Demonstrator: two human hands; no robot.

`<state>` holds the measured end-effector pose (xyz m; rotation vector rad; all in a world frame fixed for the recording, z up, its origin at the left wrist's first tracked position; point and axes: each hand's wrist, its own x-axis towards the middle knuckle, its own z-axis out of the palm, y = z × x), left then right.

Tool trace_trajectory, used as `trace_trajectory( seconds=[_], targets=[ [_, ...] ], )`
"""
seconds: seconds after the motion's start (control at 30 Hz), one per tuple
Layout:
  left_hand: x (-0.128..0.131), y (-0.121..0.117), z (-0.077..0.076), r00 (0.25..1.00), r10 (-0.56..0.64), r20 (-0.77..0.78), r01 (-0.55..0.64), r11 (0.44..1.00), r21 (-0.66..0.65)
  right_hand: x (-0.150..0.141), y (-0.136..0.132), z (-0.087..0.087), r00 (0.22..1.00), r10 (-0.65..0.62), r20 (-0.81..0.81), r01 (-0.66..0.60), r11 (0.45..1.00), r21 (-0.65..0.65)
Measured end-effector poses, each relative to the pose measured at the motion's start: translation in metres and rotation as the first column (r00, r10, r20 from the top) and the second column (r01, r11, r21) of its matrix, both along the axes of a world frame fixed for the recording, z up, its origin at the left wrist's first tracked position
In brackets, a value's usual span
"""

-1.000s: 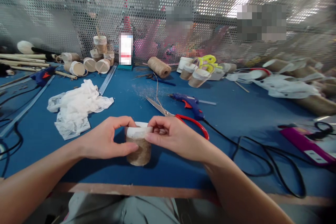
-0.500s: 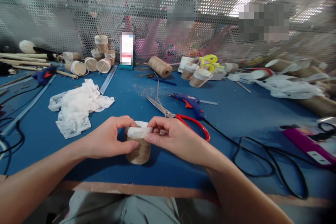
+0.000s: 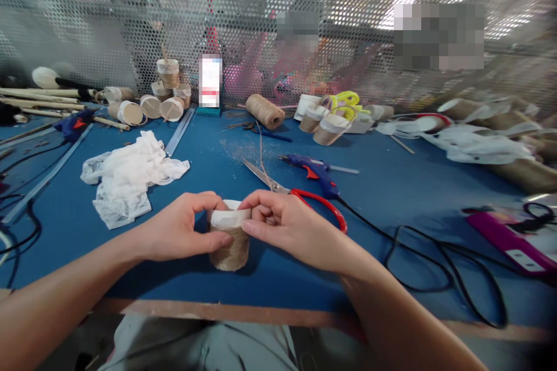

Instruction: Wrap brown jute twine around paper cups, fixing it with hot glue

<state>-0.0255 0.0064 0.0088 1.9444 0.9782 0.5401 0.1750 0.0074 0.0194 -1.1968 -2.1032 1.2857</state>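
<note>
A small cup [image 3: 230, 252] wrapped in brown twine, with a white band round its rim, stands upright near the front edge of the table. My left hand [image 3: 185, 229] grips its left side, thumb on the twine and fingers over the rim. At the right of the rim my right hand [image 3: 282, 220] pinches the white band between thumb and fingers. Just behind lie scissors [image 3: 319, 200] with red handles, blades apart. Beyond them rests a blue hot glue gun [image 3: 315, 171]. A crumpled heap of white lace [image 3: 130, 177] lies to the left.
Behind are a twine spool [image 3: 264, 111], a phone [image 3: 210, 81] on a stand, and several wrapped cups [image 3: 167, 74] stacked at left. A black cord [image 3: 418, 287] loops on the right beside a purple power strip [image 3: 505, 243]. Perforated metal mesh [image 3: 243, 17] closes the back.
My right hand's fingers have shifted slightly up and left along the rim. The cup and my left hand stay almost where they were.
</note>
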Motion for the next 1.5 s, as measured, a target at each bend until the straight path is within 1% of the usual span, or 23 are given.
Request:
trace_trajectory(
  seconds=[0.17,0.33,0.5,0.8,1.03,1.17,1.23,1.33,1.4,1.43,1.5],
  targets=[
    [0.001,0.000,0.001,1.000,0.001,-0.031,0.000,1.000,0.027,0.000,0.001,0.000,1.000,0.011,0.014,-0.011,1.000,-0.008],
    [0.005,-0.002,0.004,0.996,0.037,-0.083,-0.029,0.995,0.095,-0.003,-0.001,0.003,1.000,0.005,0.022,-0.005,1.000,0.014],
    [0.011,-0.004,0.006,0.993,0.068,-0.099,-0.049,0.981,0.186,-0.008,-0.005,0.006,0.999,-0.024,0.045,0.022,0.998,0.051],
    [0.011,-0.006,0.009,0.994,0.070,-0.082,-0.054,0.980,0.190,-0.009,-0.008,0.007,0.996,-0.042,0.084,0.031,0.990,0.136],
    [0.012,-0.007,0.008,0.994,0.086,-0.073,-0.074,0.985,0.158,-0.010,-0.009,0.005,0.996,-0.042,0.081,0.029,0.987,0.158],
    [0.012,-0.007,0.009,0.995,0.092,-0.037,-0.087,0.989,0.121,-0.009,-0.008,0.005,0.996,-0.044,0.080,0.029,0.985,0.173],
    [0.011,-0.007,0.008,0.994,0.114,-0.008,-0.112,0.989,0.097,-0.010,-0.008,0.004,0.997,-0.055,0.054,0.044,0.981,0.189],
    [0.009,-0.004,0.005,0.979,0.198,0.040,-0.201,0.976,0.086,-0.010,-0.007,0.002,0.992,-0.119,-0.037,0.124,0.966,0.229],
    [0.008,-0.001,0.003,0.959,0.274,0.069,-0.282,0.948,0.146,-0.010,-0.007,0.002,0.985,-0.152,-0.086,0.169,0.953,0.253],
    [0.007,0.001,0.002,0.949,0.306,0.080,-0.316,0.929,0.192,-0.010,-0.008,0.002,0.985,-0.146,-0.089,0.165,0.951,0.262],
    [0.007,0.003,0.000,0.932,0.349,0.095,-0.361,0.886,0.290,-0.009,-0.008,0.002,0.993,-0.101,-0.053,0.112,0.955,0.274]
  ],
)
